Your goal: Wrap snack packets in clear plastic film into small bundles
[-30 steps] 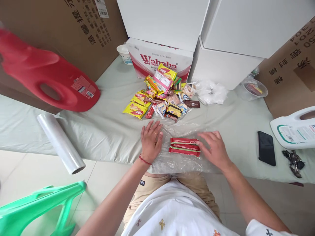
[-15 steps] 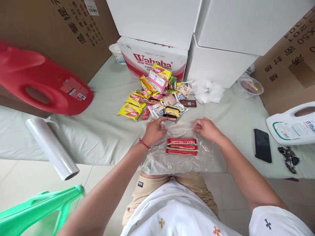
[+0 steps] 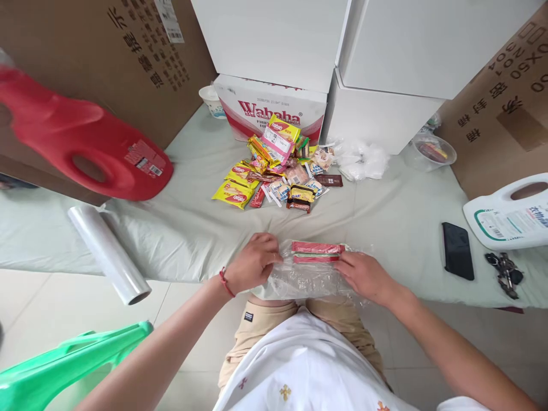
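Red snack sticks (image 3: 317,248) lie side by side on a sheet of clear plastic film (image 3: 306,282) at the table's front edge. The film's far edge is folded over toward me and partly covers them. My left hand (image 3: 258,260) is closed at the left of the sticks, its fingertips pinching the film. On the right, my right hand (image 3: 363,273) has its fingers closed on the film, touching the right ends of the sticks. Beyond my hands sits a pile of wrapped snacks (image 3: 282,165) in yellow, red, white and brown packets.
A roll of plastic film (image 3: 109,254) and a red jug (image 3: 98,142) are on the left. To the right lie a black phone (image 3: 458,251), keys (image 3: 505,275) and a white detergent bottle (image 3: 509,214). A Wahaha carton (image 3: 269,105) stands behind the snacks; a green stool (image 3: 77,365) is lower left.
Both hands have come toward me, bringing the film's far edge over the red sticks. The left hand has also moved left, and the right hand now touches the sticks' right ends.
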Demonstrator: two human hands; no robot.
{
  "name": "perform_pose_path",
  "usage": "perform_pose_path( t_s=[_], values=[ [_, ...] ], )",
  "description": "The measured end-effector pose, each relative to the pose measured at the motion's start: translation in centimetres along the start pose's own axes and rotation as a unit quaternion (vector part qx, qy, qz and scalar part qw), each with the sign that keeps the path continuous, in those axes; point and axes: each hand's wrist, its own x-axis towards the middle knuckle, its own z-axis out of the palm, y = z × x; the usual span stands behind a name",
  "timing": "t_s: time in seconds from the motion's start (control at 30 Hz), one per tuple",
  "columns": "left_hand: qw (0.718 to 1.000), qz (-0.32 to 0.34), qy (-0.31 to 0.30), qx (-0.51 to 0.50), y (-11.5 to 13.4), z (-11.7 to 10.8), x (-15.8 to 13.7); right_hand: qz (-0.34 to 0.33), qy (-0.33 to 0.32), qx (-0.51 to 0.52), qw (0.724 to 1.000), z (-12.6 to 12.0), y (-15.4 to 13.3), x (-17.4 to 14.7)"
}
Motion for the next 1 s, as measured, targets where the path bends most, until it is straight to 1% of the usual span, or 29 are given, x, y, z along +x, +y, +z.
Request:
perform_pose_path(
  t_s=[0.07, 0.13, 0.2, 0.27, 0.33, 0.4, 0.43, 0.5, 0.57, 0.63, 0.7, 0.73, 0.83, 0.9, 0.93, 1.0],
  values=[
    [0.999, 0.003, -0.043, 0.024, 0.4, 0.2, -0.9, -0.003, 0.006, 0.019, 1.0, 0.7, -0.4, -1.2],
    [0.998, -0.011, -0.05, 0.048, 0.7, 0.3, -1.4, 0.011, 0.035, 0.034, 0.999, 0.8, -0.9, -2.3],
    [0.996, -0.024, -0.027, 0.087, 1.1, 0.5, -1.6, 0.029, 0.078, 0.038, 0.996, 0.9, -1.9, -3.3],
    [0.991, -0.023, 0.004, 0.131, 1.6, 0.9, -1.4, 0.029, 0.111, 0.027, 0.993, 1.3, -3.2, -4.1],
    [0.986, -0.004, 0.033, 0.162, 2.0, 1.6, -1.0, 0.021, 0.125, 0.002, 0.992, 2.3, -4.7, -4.4],
    [0.985, 0.021, 0.041, 0.167, 2.4, 2.4, -0.5, 0.026, 0.138, -0.026, 0.99, 3.3, -5.8, -4.3],
    [0.986, 0.031, 0.031, 0.159, 2.5, 2.7, -0.3, 0.032, 0.147, -0.032, 0.988, 3.7, -6.2, -4.2],
    [0.992, 0.036, -0.01, 0.124, 2.5, 3.0, 0.1, 0.038, 0.162, -0.012, 0.986, 3.6, -6.4, -3.7],
    [0.996, 0.02, -0.051, 0.072, 2.2, 3.2, 0.3, 0.037, 0.16, 0.056, 0.985, 2.6, -6.0, -2.7],
    [0.998, -0.002, -0.067, 0.011, 1.7, 3.1, 0.3, 0.054, 0.151, 0.151, 0.975, 1.0, -5.0, -1.1],
    [0.997, -0.013, -0.065, -0.038, 1.2, 2.9, 0.2, 0.101, 0.14, 0.224, 0.959, -0.3, -3.5, 1.0],
    [0.997, -0.012, -0.062, -0.055, 1.1, 2.8, 0.2, 0.132, 0.133, 0.24, 0.953, -0.8, -2.7, 2.1],
    [0.995, -0.001, -0.065, -0.075, 1.0, 2.5, -0.1, 0.23, 0.09, 0.205, 0.947, -0.7, -0.2, 5.3],
    [0.996, 0.004, -0.056, -0.068, 1.5, 2.7, -0.3, 0.272, 0.054, 0.165, 0.947, 0.0, 0.9, 6.7],
    [0.998, 0.0, -0.04, -0.058, 1.9, 2.9, -0.4, 0.283, 0.039, 0.149, 0.947, 0.4, 1.1, 7.0],
    [0.999, -0.026, 0.017, -0.028, 2.7, 3.9, -0.5, 0.29, 0.026, 0.132, 0.948, 1.1, 1.3, 7.3]
  ],
)
